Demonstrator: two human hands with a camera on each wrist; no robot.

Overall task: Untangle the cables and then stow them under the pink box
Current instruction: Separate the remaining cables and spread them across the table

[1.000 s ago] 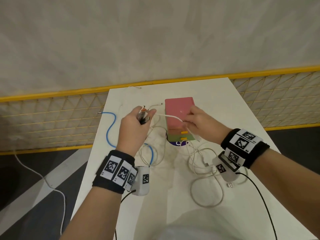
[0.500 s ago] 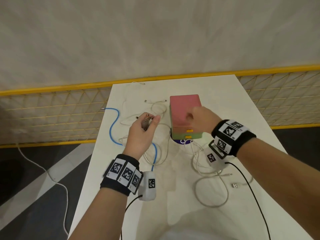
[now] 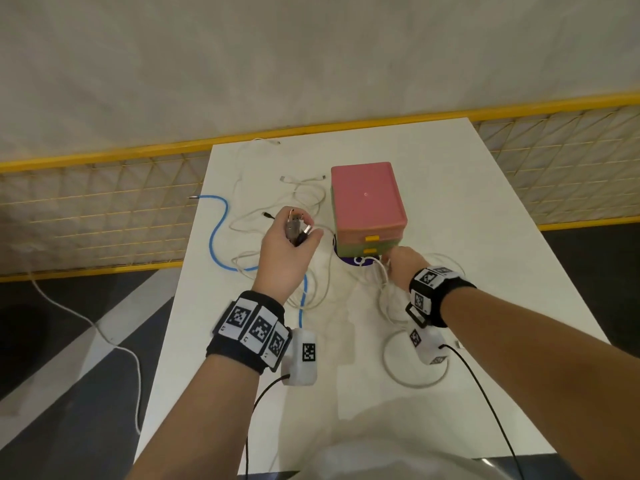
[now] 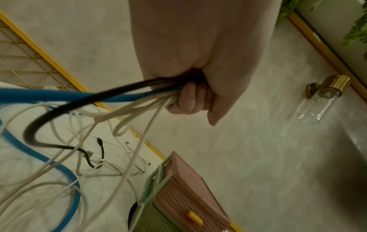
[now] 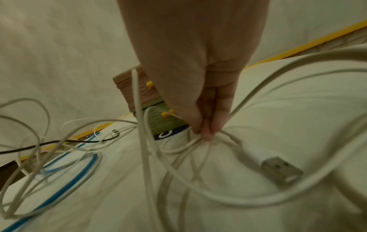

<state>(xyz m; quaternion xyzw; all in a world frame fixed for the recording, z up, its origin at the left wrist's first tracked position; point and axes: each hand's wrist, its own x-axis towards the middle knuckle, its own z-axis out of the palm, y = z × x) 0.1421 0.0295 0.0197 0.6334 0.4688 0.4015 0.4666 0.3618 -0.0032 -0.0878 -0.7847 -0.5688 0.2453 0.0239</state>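
White table point(image 3: 450, 188) running away toward a yellow-framed mesh fence point(image 3: 86, 209). Pink box point(image 3: 365, 195) stacked on a green drawer unit point(image 3: 349, 250), loose white cables point(image 3: 304, 192) and a blue cable point(image 3: 216, 233) sprawled to its left. Left hand point(image 3: 282, 258) raised, clutching a bunch of cable plugs point(image 3: 296, 230). Right hand point(image 3: 403, 266) low before the drawers, pinching white cable.

We see a pink box point(image 3: 367, 197) stacked on a pale green drawer unit point(image 3: 349, 250), each front carrying a small yellow handle point(image 3: 371, 238). The table point(image 3: 467, 209) is white, and most cables point(image 3: 408, 382) on it are white or off-white — one blue cable point(image 3: 216, 230) and one thin black cable point(image 4: 59, 108) stand out. Behind runs a yellow-framed mesh fence point(image 3: 104, 209). Both wristbands point(image 3: 247, 327) are black with black-and-white square code patterns.
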